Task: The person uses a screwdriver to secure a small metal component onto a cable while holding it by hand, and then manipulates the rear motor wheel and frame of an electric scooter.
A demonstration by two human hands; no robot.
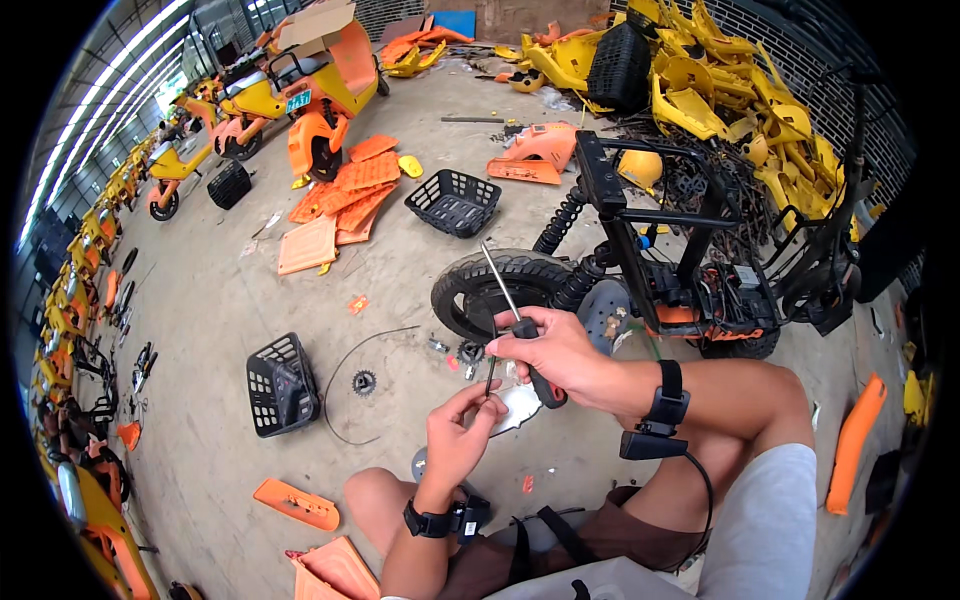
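My right hand (556, 352) is closed round a screwdriver (545, 385) with a black and red handle. Its metal shaft points up and away to the left. Lower and to the left, my left hand (460, 430) pinches a thin dark rod or cable piece (490, 376), whose upper end reaches the fingertips of my right hand. Below the hands a white flat piece (518, 408) shows in part; what it is I cannot tell. Just beyond the hands stands a stripped scooter frame (660, 215) with a black rear tyre (470, 290).
A black basket (283, 385) holding a dark part stands left, near a small sprocket (364, 382) and a curved cable (335, 385). Another basket (453, 203) and orange panels (350, 195) lie ahead. Yellow panels (780, 120) are heaped far right; scooters (320, 100) stand far left.
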